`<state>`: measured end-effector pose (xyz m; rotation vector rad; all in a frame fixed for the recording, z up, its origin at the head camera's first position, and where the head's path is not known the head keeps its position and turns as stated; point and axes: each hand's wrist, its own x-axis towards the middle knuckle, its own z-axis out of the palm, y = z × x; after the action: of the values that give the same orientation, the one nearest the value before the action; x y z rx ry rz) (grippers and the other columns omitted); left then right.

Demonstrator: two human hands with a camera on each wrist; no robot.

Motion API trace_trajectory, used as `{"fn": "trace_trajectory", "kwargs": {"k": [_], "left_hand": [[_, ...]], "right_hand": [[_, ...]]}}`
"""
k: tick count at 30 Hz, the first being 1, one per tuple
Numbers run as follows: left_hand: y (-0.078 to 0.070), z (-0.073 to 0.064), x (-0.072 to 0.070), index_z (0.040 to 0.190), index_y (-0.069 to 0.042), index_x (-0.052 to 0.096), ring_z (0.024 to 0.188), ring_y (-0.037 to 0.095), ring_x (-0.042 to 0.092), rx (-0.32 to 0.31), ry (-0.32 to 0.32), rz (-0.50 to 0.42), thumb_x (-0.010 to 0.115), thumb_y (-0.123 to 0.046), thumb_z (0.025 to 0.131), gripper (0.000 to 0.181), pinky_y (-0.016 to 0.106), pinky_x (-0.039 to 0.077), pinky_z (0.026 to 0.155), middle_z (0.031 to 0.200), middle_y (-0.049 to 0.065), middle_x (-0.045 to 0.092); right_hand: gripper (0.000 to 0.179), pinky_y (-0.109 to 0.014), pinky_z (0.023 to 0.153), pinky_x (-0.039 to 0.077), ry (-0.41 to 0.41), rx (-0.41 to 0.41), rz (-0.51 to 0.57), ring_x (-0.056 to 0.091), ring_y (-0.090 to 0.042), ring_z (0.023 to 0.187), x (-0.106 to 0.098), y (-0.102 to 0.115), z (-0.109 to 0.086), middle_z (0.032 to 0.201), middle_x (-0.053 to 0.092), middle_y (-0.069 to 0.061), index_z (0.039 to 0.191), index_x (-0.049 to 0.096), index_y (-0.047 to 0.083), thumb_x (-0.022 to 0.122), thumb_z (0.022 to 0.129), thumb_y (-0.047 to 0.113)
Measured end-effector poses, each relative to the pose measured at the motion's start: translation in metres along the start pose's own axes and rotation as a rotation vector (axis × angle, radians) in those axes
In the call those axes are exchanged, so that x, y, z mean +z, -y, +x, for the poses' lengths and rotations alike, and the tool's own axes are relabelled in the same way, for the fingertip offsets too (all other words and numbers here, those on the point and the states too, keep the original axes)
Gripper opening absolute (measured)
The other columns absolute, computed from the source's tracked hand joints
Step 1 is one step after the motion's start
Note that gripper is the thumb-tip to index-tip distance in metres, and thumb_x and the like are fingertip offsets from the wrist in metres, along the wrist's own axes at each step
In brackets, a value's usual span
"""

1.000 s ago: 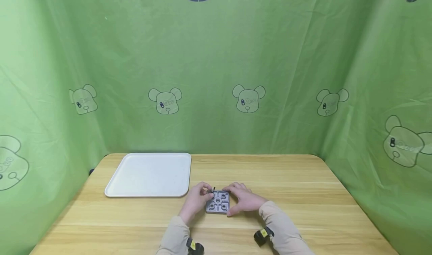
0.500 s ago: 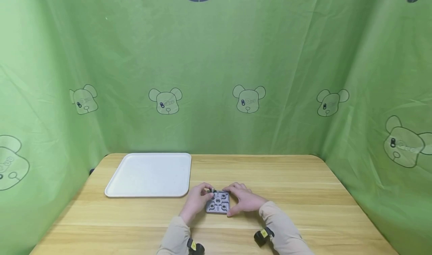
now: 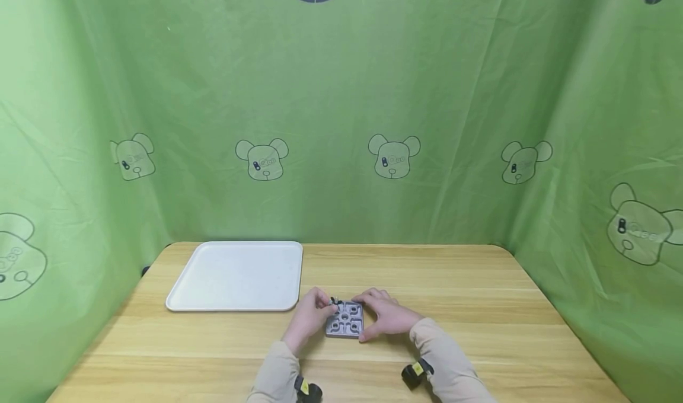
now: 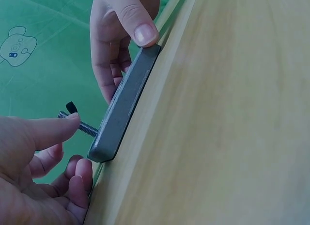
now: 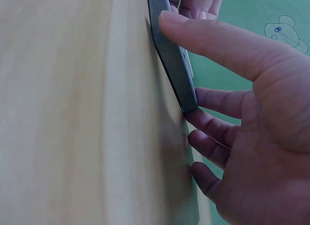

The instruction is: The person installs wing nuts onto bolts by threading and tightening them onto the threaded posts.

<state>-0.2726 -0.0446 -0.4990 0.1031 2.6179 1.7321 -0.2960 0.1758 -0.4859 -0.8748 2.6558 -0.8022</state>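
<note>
A square grey metal plate (image 3: 345,327) with several ringed holes lies on the table between both hands. From its far left corner stands a threaded bolt (image 4: 87,129), bearing a wing nut (image 4: 71,107) with a black wing. My left hand (image 3: 308,319) is at that corner. In the left wrist view its straight thumb touches the wing nut and partly covers it, while the index finger hangs apart below, the others loosely bent. My right hand (image 3: 393,318) holds the plate's right side, thumb (image 5: 175,20) on the near corner and fingers round the far one.
A white tray (image 3: 235,308) lies at the back left of the wooden table (image 3: 453,284). Green curtains (image 3: 331,207) with bear prints hang behind the table and along both sides. Each wrist wears a small black camera.
The wing nut has turned on its bolt, its wing now lying differently. My left index finger has drawn back slightly from it. The right hand and the plate stay put.
</note>
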Motion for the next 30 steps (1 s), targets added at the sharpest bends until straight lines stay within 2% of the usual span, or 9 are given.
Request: {"fn": "trace_trajectory", "kwargs": {"k": [9,16,30], "left_hand": [[0.0009,-0.0006,0.0002,0.090,-0.003,0.058,0.075,0.016,0.051,0.009,0.027,0.014,0.071,-0.008,0.083,0.016,0.027,0.042,0.067,0.081,0.005,0.057],[0.0014,0.0007,0.0015,0.095,-0.003,0.059,0.075,0.016,0.050,0.020,0.017,0.008,0.071,-0.007,0.083,0.018,0.027,0.041,0.066,0.081,0.005,0.055],[-0.0015,0.0009,0.0020,0.099,-0.006,0.061,0.075,0.016,0.050,-0.004,0.013,0.008,0.070,-0.007,0.084,0.018,0.026,0.042,0.064,0.083,0.004,0.054]], "right_hand": [[0.088,-0.062,0.104,0.032,-0.005,-0.002,-0.006,0.042,-0.032,0.125,0.0013,-0.0004,-0.0006,0.134,0.049,-0.011,0.138,0.048,0.007,0.084,0.066,0.041],[0.088,-0.062,0.104,0.032,-0.006,-0.001,-0.005,0.042,-0.032,0.125,0.0011,-0.0001,-0.0006,0.135,0.049,-0.011,0.139,0.048,0.007,0.084,0.066,0.041],[0.087,-0.061,0.103,0.033,-0.007,-0.006,-0.010,0.043,-0.032,0.124,0.0006,-0.0010,0.0003,0.133,0.050,-0.010,0.138,0.049,0.007,0.083,0.066,0.041]]}}
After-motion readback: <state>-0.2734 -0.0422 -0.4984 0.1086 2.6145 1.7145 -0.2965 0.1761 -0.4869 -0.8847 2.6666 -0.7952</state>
